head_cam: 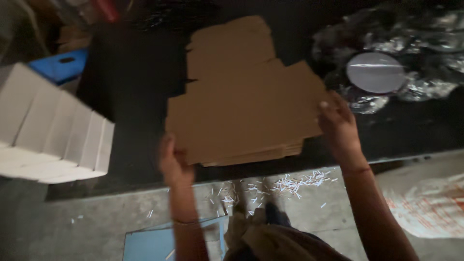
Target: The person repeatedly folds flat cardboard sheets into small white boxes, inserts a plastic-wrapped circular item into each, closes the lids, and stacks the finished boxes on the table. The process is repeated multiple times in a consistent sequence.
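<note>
Head view, dim and blurred. Both hands on a stack of flat brown cardboard box blanks (244,111) lying on a dark surface (135,82), near its front edge. Left hand (174,162) grips the stack's near left corner, fingers closed round the edge, thumb on top. Right hand (338,125) clamps the stack's right edge, fingers curled over the top, grip closed on the cardboard. The stack looks several sheets thick at its near edge; upper sheet has notched flaps toward the far edge of the surface. The blanks lie flat or nearly so; can't tell if the near edge is lifted.

Far right corner of the surface: crumpled clear plastic wrapping (411,58) with a round silvery disc (375,72) on it, well apart from the stack. Left edge: a row of white folded boxes (53,130) overhanging the surface. Behind those, a blue crate (60,65).

Below the front edge, grey floor (96,222) scattered with small white scraps (290,183). A blue sheet (145,244) lies on the floor by the left forearm. White printed sack (430,205) on the floor at right.
</note>
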Demonstrator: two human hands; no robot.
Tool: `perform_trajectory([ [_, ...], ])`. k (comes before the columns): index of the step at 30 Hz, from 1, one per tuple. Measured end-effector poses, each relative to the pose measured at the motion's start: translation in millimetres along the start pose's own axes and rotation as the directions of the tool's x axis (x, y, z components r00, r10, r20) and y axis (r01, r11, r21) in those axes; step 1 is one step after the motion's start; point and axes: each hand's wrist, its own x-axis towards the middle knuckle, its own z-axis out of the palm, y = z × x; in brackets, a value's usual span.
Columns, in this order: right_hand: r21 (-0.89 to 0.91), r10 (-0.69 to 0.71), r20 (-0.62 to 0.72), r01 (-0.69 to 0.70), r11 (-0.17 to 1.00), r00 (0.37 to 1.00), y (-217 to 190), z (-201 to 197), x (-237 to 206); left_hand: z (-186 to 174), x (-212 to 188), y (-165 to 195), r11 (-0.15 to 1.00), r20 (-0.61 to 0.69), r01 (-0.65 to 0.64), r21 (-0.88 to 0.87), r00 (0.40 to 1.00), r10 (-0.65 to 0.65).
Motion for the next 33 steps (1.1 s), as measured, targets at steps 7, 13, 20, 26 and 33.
perform_trajectory([
  [7,0.237,0.228,0.103,-0.247,0.940,0.968,42,26,-4,-3,8,-43,0.958,0.217,0.236,-0.161,0.956,-0.199],
  [13,-0.843,0.113,0.132,0.051,0.536,0.985,74,36,14,43,-6,-45,0.599,-0.015,0.060,0.798,0.997,-0.080],
  [20,-0.740,-0.219,0.633,0.663,0.109,0.742,66,135,-33,94,-37,-77,-0.098,0.705,-0.705,0.702,0.669,0.238],
  [26,-0.760,-0.108,0.649,0.641,-0.107,0.753,79,146,-34,100,-44,-63,-0.231,0.762,-0.727,0.646,0.628,0.155],
  [33,-0.674,0.057,-0.085,-0.100,0.732,0.995,74,96,72,115,1,3,0.544,0.093,0.135,0.828,0.924,-0.371],
])
